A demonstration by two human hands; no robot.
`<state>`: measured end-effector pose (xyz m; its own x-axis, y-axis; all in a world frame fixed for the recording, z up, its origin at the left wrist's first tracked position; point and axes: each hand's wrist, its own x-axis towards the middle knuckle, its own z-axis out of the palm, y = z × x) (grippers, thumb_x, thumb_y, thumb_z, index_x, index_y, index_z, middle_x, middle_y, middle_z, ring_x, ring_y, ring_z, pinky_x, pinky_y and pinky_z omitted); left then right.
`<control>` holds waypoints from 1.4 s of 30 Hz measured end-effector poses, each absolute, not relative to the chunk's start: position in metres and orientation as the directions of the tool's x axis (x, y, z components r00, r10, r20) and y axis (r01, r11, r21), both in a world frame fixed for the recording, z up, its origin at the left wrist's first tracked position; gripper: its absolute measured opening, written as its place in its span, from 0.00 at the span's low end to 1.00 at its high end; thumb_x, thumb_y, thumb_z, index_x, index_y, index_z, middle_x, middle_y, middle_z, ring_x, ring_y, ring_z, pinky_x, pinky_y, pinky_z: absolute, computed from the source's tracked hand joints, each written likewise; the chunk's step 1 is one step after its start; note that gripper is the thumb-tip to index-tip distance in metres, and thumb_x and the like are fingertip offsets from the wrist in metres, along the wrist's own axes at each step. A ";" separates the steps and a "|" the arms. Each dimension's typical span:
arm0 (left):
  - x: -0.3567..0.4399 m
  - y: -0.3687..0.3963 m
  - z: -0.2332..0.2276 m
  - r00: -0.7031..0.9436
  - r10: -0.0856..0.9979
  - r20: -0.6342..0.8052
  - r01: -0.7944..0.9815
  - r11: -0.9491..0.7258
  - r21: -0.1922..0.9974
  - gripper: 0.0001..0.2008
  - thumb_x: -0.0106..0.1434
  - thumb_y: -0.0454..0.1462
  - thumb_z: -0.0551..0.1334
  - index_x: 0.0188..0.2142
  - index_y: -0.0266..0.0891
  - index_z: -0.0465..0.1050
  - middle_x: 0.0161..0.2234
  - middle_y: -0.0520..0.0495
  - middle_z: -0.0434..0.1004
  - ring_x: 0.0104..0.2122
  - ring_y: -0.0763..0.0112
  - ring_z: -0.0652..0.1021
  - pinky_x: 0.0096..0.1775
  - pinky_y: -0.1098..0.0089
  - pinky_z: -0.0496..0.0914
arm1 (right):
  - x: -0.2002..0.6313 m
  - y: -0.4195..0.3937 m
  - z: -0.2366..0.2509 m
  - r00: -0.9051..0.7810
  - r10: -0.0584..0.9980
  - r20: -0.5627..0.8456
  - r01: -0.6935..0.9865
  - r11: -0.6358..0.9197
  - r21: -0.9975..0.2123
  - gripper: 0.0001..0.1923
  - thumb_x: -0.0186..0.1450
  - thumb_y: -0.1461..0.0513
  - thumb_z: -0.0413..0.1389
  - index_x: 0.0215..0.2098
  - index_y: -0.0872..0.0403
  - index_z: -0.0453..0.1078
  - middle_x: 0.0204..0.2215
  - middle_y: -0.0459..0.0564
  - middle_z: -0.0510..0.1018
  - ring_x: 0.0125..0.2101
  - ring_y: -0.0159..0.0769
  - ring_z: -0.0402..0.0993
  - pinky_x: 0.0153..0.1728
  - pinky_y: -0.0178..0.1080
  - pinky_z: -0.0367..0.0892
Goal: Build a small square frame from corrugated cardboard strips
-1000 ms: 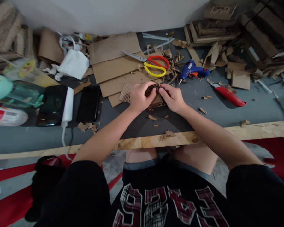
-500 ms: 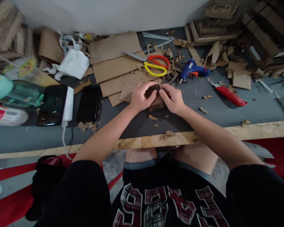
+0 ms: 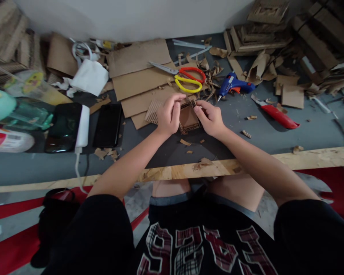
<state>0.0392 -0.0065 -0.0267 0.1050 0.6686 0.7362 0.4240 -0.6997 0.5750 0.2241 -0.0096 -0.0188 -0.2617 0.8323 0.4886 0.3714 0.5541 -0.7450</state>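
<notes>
A small square cardboard piece [image 3: 188,119] with raised corrugated edges rests on the grey tabletop [image 3: 252,131] between my hands. My left hand [image 3: 168,114] pinches its left wall with fingers bent over the top edge. From the right, my right hand [image 3: 208,117] grips the other side, fingertips on the upper right corner. A ribbed corrugated strip [image 3: 153,111] lies just left of my left hand.
Flat cardboard sheets [image 3: 137,76] lie behind the hands, with red and yellow scissors [image 3: 186,79] on them. A blue glue gun [image 3: 232,86] and a red utility knife [image 3: 276,114] lie to the right. Two phones [image 3: 107,125] and bottles sit left. Cardboard scraps [image 3: 275,34] pile at back right.
My left hand's fingers have lifted from over the piece to its left wall, uncovering the square's inside. The right hand has barely moved.
</notes>
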 end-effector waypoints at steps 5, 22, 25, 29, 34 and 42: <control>0.041 -0.003 -0.022 0.006 0.636 0.771 0.509 -0.666 0.546 0.19 0.74 0.48 0.48 0.34 0.43 0.69 0.38 0.45 0.78 0.41 0.68 0.79 0.46 0.63 0.74 | 0.224 -0.008 -0.020 -0.249 0.829 0.500 0.377 0.559 -0.739 0.27 0.72 0.44 0.46 0.39 0.57 0.74 0.22 0.45 0.70 0.22 0.29 0.61 0.24 0.35 0.59; 0.041 0.003 -0.034 -0.111 0.751 0.651 0.540 -0.504 0.674 0.21 0.73 0.55 0.46 0.43 0.44 0.67 0.49 0.42 0.74 0.47 0.67 0.77 0.41 0.67 0.74 | 0.224 -0.010 -0.020 -0.170 0.869 0.465 0.381 0.493 -0.782 0.28 0.70 0.41 0.46 0.36 0.54 0.72 0.24 0.46 0.69 0.23 0.29 0.59 0.24 0.36 0.57; 0.041 0.003 -0.035 -0.093 0.775 0.625 0.555 -0.481 0.679 0.25 0.72 0.57 0.43 0.46 0.44 0.67 0.51 0.40 0.72 0.51 0.63 0.77 0.45 0.63 0.74 | 0.224 -0.009 -0.021 -0.166 0.865 0.473 0.378 0.499 -0.780 0.28 0.70 0.40 0.46 0.36 0.54 0.72 0.24 0.46 0.69 0.24 0.30 0.60 0.25 0.36 0.57; 0.041 0.002 -0.030 -0.089 0.788 0.609 0.545 -0.474 0.692 0.28 0.71 0.59 0.42 0.45 0.44 0.71 0.50 0.40 0.73 0.53 0.60 0.76 0.50 0.59 0.74 | 0.224 -0.009 -0.020 -0.150 0.874 0.462 0.375 0.483 -0.791 0.29 0.70 0.39 0.46 0.36 0.54 0.72 0.24 0.46 0.69 0.25 0.31 0.61 0.25 0.36 0.58; 0.041 0.001 -0.025 -0.064 0.750 0.659 0.586 -0.506 0.633 0.26 0.73 0.55 0.44 0.42 0.44 0.74 0.47 0.42 0.76 0.49 0.65 0.78 0.47 0.64 0.75 | 0.224 -0.009 -0.020 -0.141 0.879 0.455 0.362 0.473 -0.803 0.28 0.69 0.40 0.47 0.36 0.54 0.73 0.25 0.47 0.70 0.25 0.31 0.61 0.25 0.36 0.58; 0.039 0.003 -0.027 -0.042 0.771 0.636 0.583 -0.498 0.642 0.24 0.68 0.58 0.54 0.38 0.45 0.77 0.46 0.40 0.73 0.47 0.61 0.76 0.42 0.61 0.75 | 0.224 -0.009 -0.020 -0.163 0.876 0.454 0.365 0.481 -0.797 0.29 0.69 0.39 0.47 0.36 0.54 0.73 0.23 0.46 0.69 0.23 0.30 0.58 0.23 0.36 0.56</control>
<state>0.0391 0.0031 -0.0270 -0.0425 0.7707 0.6357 0.5827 -0.4978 0.6424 0.2237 -0.0086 -0.0202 -0.1625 0.8758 0.4544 0.3648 0.4813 -0.7971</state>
